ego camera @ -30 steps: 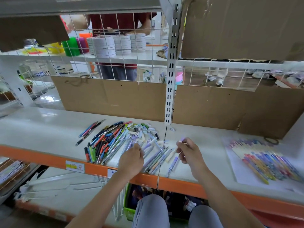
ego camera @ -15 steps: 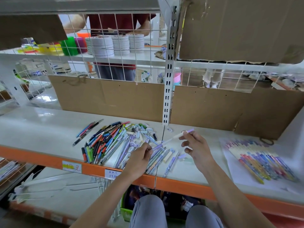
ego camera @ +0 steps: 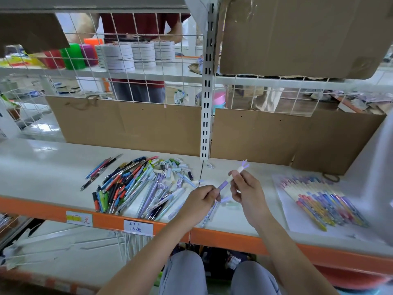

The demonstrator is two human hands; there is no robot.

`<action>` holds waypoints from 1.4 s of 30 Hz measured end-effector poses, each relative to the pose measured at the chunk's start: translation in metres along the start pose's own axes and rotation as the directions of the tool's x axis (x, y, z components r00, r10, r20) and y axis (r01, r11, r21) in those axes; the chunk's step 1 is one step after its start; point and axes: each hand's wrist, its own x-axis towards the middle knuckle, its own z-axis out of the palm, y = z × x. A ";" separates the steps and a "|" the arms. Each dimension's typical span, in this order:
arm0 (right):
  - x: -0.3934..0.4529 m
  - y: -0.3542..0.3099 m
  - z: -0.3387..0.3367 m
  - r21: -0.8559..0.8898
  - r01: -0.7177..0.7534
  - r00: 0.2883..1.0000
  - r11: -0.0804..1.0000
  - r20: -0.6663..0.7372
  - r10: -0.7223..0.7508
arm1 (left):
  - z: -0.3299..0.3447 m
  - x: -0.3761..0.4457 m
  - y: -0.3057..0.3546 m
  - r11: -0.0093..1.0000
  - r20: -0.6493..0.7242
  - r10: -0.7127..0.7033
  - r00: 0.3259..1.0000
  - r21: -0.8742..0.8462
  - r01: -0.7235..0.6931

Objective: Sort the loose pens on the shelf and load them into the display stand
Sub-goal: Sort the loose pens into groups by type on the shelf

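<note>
A heap of loose pens (ego camera: 136,184) in many colours lies on the white shelf (ego camera: 42,167), left of centre. Both hands hold one purple-and-white pen (ego camera: 228,179) above the shelf, tilted up to the right. My left hand (ego camera: 202,201) pinches its lower purple end. My right hand (ego camera: 244,186) pinches its white upper part, just below a purple topper. To the right, a row of sorted pens (ego camera: 319,201) lies fanned out on a white sheet (ego camera: 297,224). Nothing I can tell as a display stand is in view.
Cardboard panels (ego camera: 131,124) line the back of the shelf, split by a white slotted upright (ego camera: 206,103). Behind the wire mesh stand stacked tape rolls (ego camera: 127,56) and a person in a red shirt (ego camera: 138,26). The orange shelf edge (ego camera: 234,237) carries price tags. My knees are below.
My right hand picked the purple pen off the shelf and raised it. My left hand left the heap and took hold of the pen's lower end.
</note>
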 end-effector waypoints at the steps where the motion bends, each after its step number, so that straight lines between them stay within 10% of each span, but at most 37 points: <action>1: 0.000 0.002 -0.002 -0.008 0.005 1.000 1.000 -0.030 -0.005 | 0.007 0.003 0.000 1.000 -0.019 -0.004 1.000 0.013 0.004; 7: -0.002 0.022 -0.020 -0.063 -0.100 0.990 0.993 -0.109 0.093 | 0.059 0.017 -0.001 0.993 -0.116 0.050 0.992 0.110 -0.037; 12: 0.007 0.035 -0.065 -0.444 -0.161 0.984 0.881 -0.142 0.108 | 0.084 0.029 -0.018 0.847 0.056 0.205 0.977 0.491 -0.205; 19: 0.027 0.037 -0.160 -0.976 -0.200 0.979 0.090 -0.203 -0.021 | 0.085 0.025 -0.045 0.856 -0.013 0.246 0.969 0.471 -0.211; 23: 0.027 0.046 -0.169 -0.982 -0.188 0.981 -0.032 -0.186 -0.056 | 0.087 0.024 -0.045 0.862 -0.027 0.245 0.969 0.464 -0.205; 34: 0.033 0.038 -0.161 -0.976 -0.194 0.980 -0.099 -0.189 -0.058 | 0.086 0.023 -0.046 0.874 -0.024 0.213 0.977 0.451 -0.179; 42: 0.008 0.042 -0.109 -0.967 0.148 0.989 0.205 0.149 -0.010 | 0.080 0.024 -0.049 0.805 -0.015 0.298 0.954 0.541 -0.243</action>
